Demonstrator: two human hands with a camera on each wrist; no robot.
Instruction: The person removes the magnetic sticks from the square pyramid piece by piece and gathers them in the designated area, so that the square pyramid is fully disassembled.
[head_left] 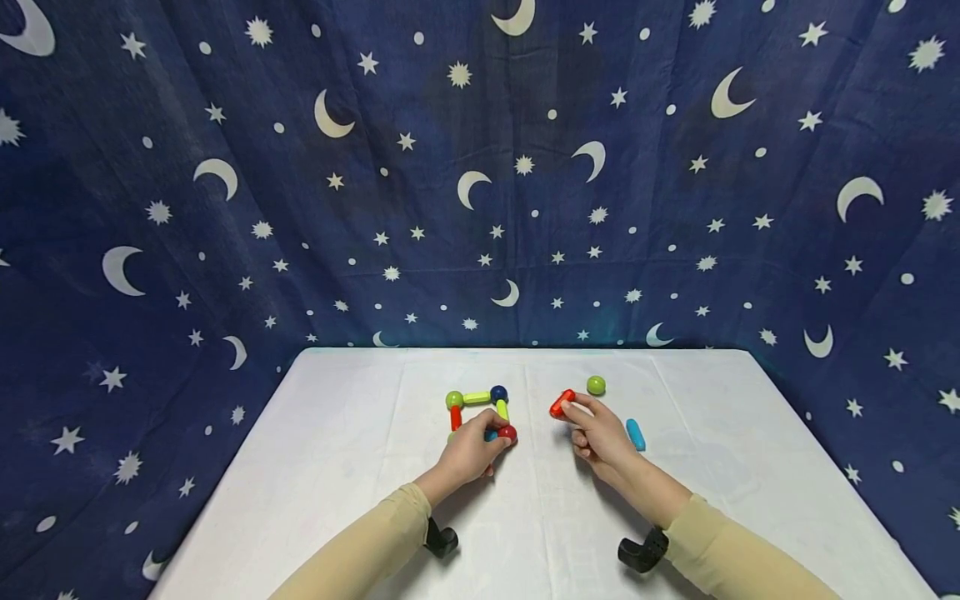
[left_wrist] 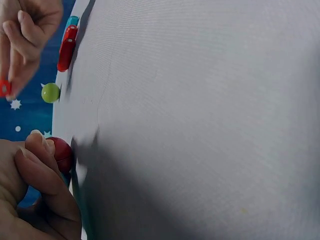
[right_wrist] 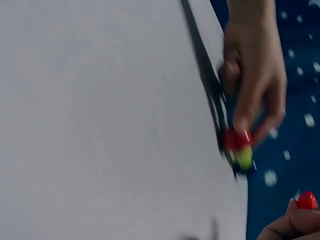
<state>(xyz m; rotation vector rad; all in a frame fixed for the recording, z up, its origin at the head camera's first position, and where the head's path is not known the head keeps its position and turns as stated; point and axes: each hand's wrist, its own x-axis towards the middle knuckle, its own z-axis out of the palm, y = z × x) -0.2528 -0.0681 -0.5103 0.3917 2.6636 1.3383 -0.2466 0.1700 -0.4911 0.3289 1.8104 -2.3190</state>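
On the white table lies a square-like frame of magnetic rods and balls. Its visible parts are a green ball (head_left: 454, 400), a yellow-green rod (head_left: 476, 398), a dark blue ball (head_left: 498, 393), a second yellow-green rod (head_left: 502, 409), a red rod (head_left: 456, 418) and a blue rod (head_left: 491, 435). My left hand (head_left: 468, 450) pinches the red ball (head_left: 507, 434) at the near right corner and covers much of the near side. To the right, my right hand (head_left: 603, 437) holds a loose red rod (head_left: 562, 404) between thumb and fingertips, raised above the table.
A loose green ball (head_left: 596, 385) lies beyond my right hand. A blue rod (head_left: 635, 434) rests right of it. In the left wrist view, red rods (left_wrist: 65, 54) lie near that blue rod. A starry dark curtain (head_left: 480, 208) hangs behind the table.
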